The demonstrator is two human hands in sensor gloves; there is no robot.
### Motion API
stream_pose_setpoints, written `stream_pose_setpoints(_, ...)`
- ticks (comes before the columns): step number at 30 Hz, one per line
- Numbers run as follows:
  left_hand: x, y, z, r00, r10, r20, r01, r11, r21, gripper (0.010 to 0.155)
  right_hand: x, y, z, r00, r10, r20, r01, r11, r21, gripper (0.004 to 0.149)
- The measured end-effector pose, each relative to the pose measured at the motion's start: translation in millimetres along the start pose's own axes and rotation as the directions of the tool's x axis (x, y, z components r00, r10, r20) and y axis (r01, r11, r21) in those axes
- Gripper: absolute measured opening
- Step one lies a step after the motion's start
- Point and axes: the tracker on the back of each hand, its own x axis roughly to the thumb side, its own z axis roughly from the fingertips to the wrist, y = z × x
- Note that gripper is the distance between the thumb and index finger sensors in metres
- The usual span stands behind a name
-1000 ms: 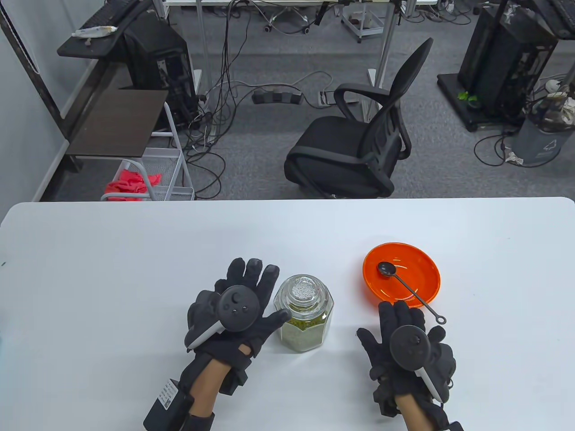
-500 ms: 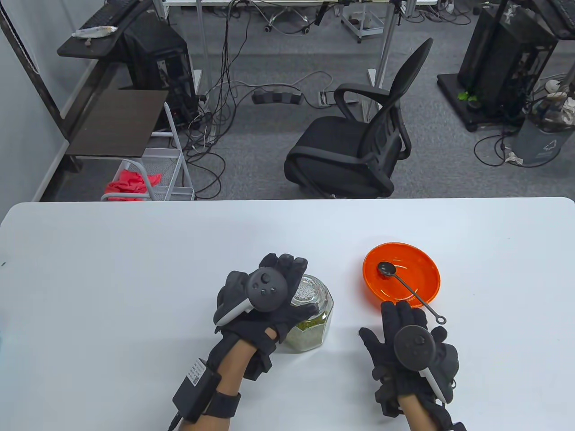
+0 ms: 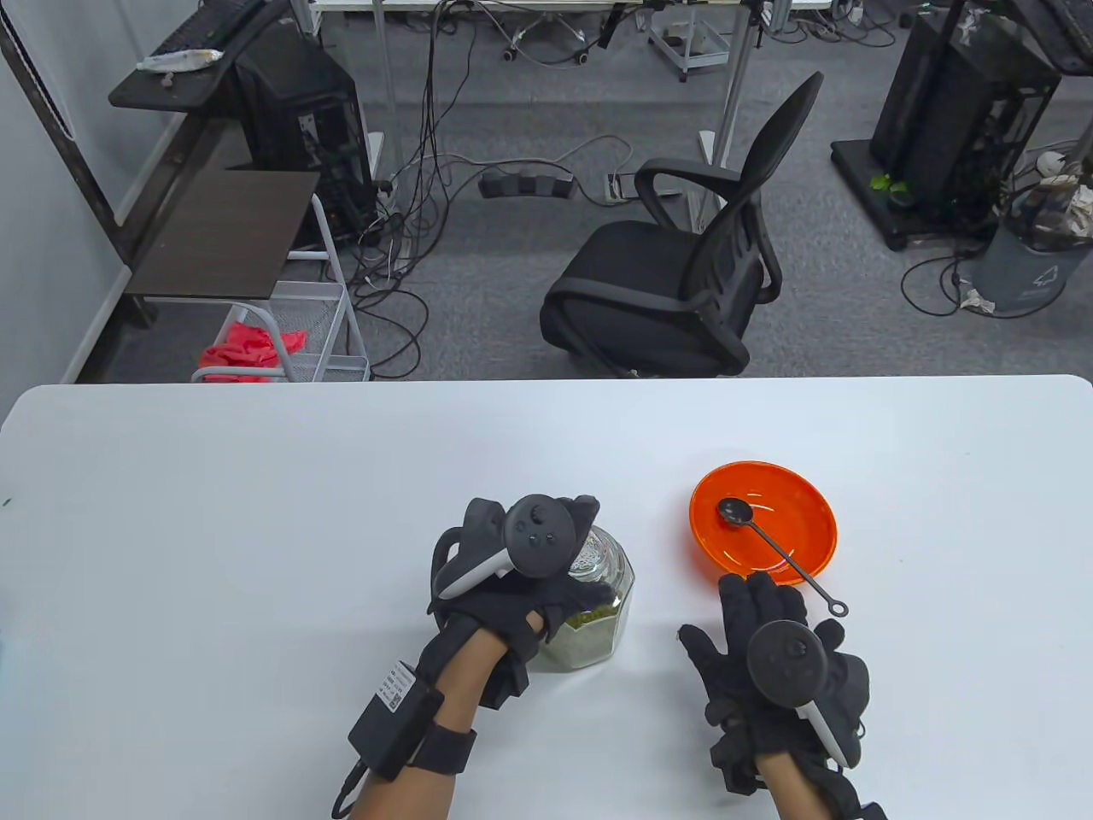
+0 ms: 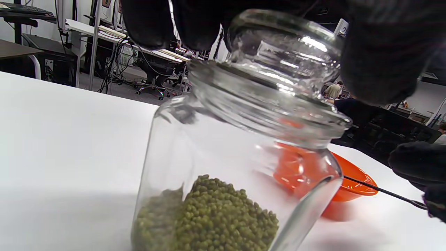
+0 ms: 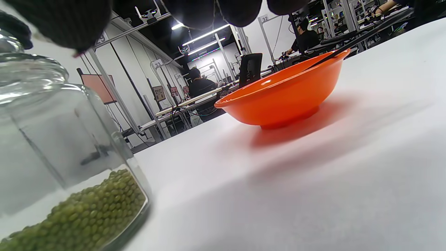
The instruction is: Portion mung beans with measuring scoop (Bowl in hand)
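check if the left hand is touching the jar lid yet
Touching. In the left wrist view the left hand has its gloved fingers curled against the sides of the glass lid on the jar.

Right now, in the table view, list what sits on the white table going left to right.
left hand gripping the lid of the glass jar of mung beans → right hand resting open on the table → orange bowl with the measuring scoop in it, its handle sticking out over the near rim.
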Motion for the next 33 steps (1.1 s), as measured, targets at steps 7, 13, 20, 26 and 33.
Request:
stream_pose_setpoints(7,-1.4,0.6,-4.9,0.999,0.042,0.015,-0.042,0.999,0.016,0.090,-0.3,-1.0,0.0,1.000,-0.012,-0.006,0.012,1.000,0.003,0.076)
stream_pose_setpoints(13,-2.3,0.7,-1.9,0.998,0.053,0.039,-0.056,0.995,0.088,0.090,-0.9,-1.5,-0.3,1.000,-0.016,-0.010,0.016,1.000,0.004,0.076)
stream_pose_setpoints(20,-8.5,13.9,18.6,0.988,0.119,0.094,-0.138,0.961,0.238,0.090,-1.1,-1.6,-0.5,1.000,-0.014,-0.008,0.014,1.000,0.004,0.076)
stream_pose_setpoints(26,-24.0,27.8,36.6,0.985,0.154,0.078,-0.171,0.922,0.348,0.091,-1.6,-2.3,-0.5,1.000,-0.017,-0.012,0.017,1.000,0.000,0.076)
stream_pose_setpoints(33,-56.8,34.8,53.7,0.983,0.185,0.017,-0.174,0.887,0.429,0.092,-2.0,-2.4,-0.6,1.000,-0.020,-0.012,0.020,1.000,0.000,0.076)
